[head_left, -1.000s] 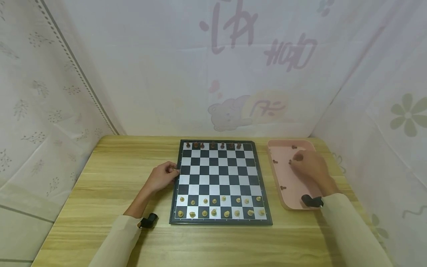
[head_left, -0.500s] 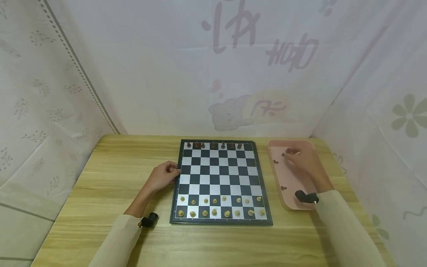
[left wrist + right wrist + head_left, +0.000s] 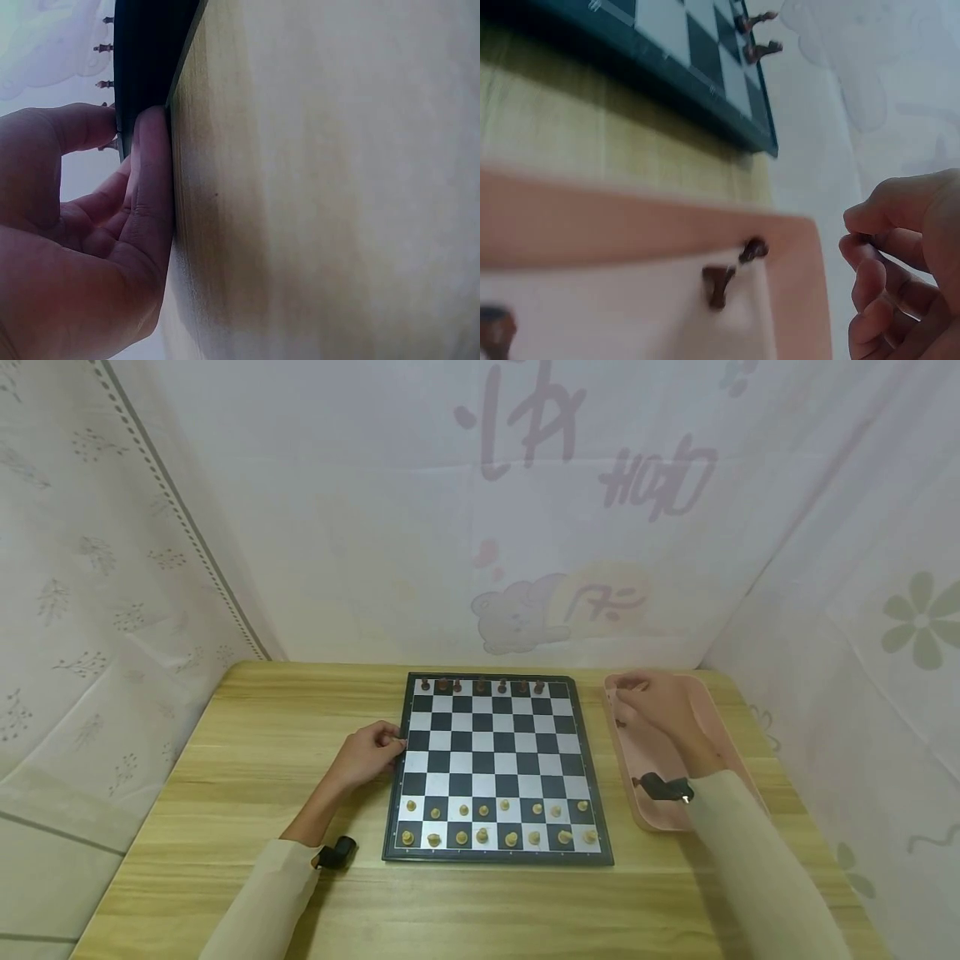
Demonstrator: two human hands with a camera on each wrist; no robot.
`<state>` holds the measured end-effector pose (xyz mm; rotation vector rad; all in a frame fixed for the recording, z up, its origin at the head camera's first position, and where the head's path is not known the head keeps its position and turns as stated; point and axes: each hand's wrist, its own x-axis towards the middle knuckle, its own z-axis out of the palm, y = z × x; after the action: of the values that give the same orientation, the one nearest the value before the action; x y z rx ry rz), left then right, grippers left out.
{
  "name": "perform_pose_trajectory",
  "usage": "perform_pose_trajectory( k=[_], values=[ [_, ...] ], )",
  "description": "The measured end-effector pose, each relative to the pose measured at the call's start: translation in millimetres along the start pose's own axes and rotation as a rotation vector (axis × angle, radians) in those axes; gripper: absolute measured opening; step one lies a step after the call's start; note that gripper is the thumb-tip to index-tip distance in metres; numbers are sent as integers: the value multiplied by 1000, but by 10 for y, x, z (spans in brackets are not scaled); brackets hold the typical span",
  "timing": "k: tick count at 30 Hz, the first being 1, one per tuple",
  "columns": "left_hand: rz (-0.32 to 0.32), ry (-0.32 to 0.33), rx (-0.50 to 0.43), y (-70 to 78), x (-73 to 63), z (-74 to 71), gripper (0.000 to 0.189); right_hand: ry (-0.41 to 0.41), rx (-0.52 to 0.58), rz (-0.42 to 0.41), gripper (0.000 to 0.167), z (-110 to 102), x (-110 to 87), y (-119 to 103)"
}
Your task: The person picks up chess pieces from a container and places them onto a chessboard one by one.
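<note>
The chessboard (image 3: 491, 760) lies on the table with a row of dark red-brown chess pieces (image 3: 481, 686) along its far edge. Two rows of cream pieces (image 3: 482, 837) stand at its near side. My left hand (image 3: 367, 756) holds the board's left edge, thumb on top and a finger (image 3: 154, 165) against its side. Over the far end of the pink tray (image 3: 637, 817), my right hand (image 3: 663, 706) pinches a small dark chess piece (image 3: 865, 238), mostly hidden between thumb and fingertips. Inside the tray lie loose dark pieces, including one (image 3: 718, 285) near a corner.
A light wooden table (image 3: 285, 718) carries everything, with bare wood between board and tray. Printed cloth (image 3: 360, 568) hangs behind and at both sides. The tray has a raised wall (image 3: 799, 277).
My right hand has moved left and away across the tray, with a dark chess piece appearing at its fingertips on the way. My left hand stays at the board's edge.
</note>
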<state>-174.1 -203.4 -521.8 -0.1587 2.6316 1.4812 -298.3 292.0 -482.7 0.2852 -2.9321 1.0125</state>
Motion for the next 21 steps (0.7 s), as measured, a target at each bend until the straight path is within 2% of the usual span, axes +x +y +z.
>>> perform_pose_trajectory(
  k=[2,5,12,21],
  values=[
    [0,2,0,-2,2,-1,28,3,32,-40,39,35,50,-70],
    [1,1,2,1,1,-2,29,23,24,-65,31,85,109,-184],
    [2,-3,3,14,-8,-15,29,-33,-31,-33,31,233,236,-416],
    [6,1,5,4,-4,-4,28,-57,-5,-60,31,465,388,-517]
  ],
)
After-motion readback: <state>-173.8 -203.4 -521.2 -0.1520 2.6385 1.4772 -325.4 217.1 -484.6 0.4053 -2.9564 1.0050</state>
